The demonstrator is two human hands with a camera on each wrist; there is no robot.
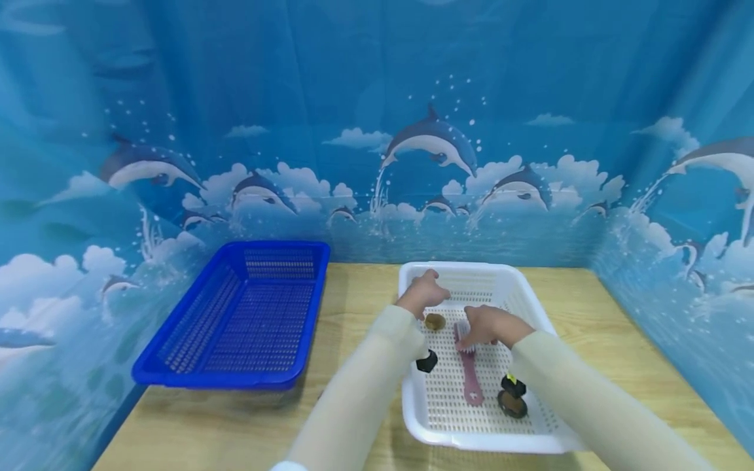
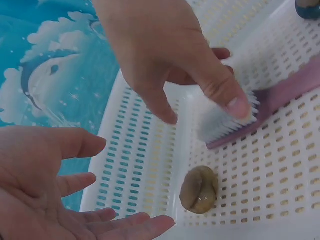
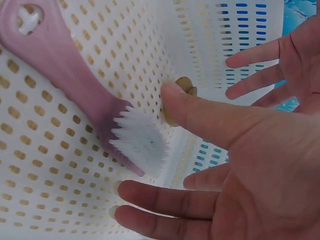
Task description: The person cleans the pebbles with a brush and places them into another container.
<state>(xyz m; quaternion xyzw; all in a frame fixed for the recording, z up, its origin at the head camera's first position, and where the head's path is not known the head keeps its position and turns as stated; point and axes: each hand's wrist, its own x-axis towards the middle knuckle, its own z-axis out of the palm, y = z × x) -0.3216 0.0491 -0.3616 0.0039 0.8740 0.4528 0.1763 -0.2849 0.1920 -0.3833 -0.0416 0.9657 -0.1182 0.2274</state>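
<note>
A pink scrubbing brush (image 1: 470, 376) with white bristles lies in the white basket (image 1: 419, 418), its handle toward the near side. My right hand (image 1: 491, 325) is at the brush head, thumb and fingers spread to either side of the bristles (image 3: 142, 142). The right wrist view shows a gap between those fingers and the brush. Palm exposed and fingers extended, my left hand (image 2: 55, 195) is above the basket's left side and holds nothing. Below it, a brownish, stone-like lump (image 2: 199, 190) lies on the basket floor, apart from the brush.
A blue basket (image 1: 321, 294) stands on the wooden table (image 1: 353, 294) to the left. Near the right sleeve, a round brown and dark object (image 1: 512, 404) lies in the white basket. A dolphin-print curtain (image 1: 377, 131) hangs behind and along the sides.
</note>
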